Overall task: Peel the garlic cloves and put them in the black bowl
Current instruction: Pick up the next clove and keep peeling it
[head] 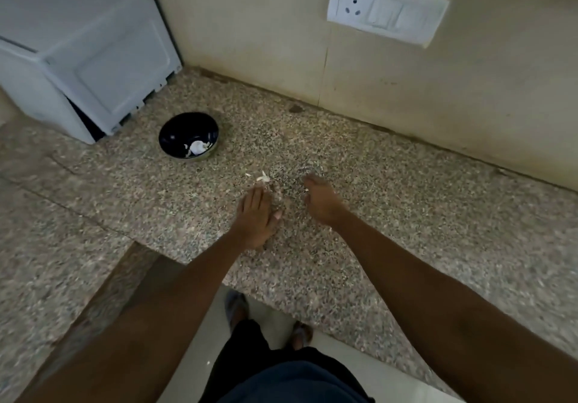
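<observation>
1. Head view: the left hand (255,215) lay flat on the speckled counter (391,183), fingers straight and together, holding nothing.
2. The right hand (320,199) hovered just beside it, fingers loosely curled; whether it held anything could not be told.
3. Pale garlic skins (262,178) lay just beyond the left fingertips.
4. The black bowl (188,135), holding peeled garlic cloves (197,147), stood farther left near a white appliance (84,49).

Scene dimly lit, yellowish cast. Wide-angle bending seen at edges. Motion blur noted on hands (283,212) and tabletop (391,183) grain. Soft shadows, no glare.
</observation>
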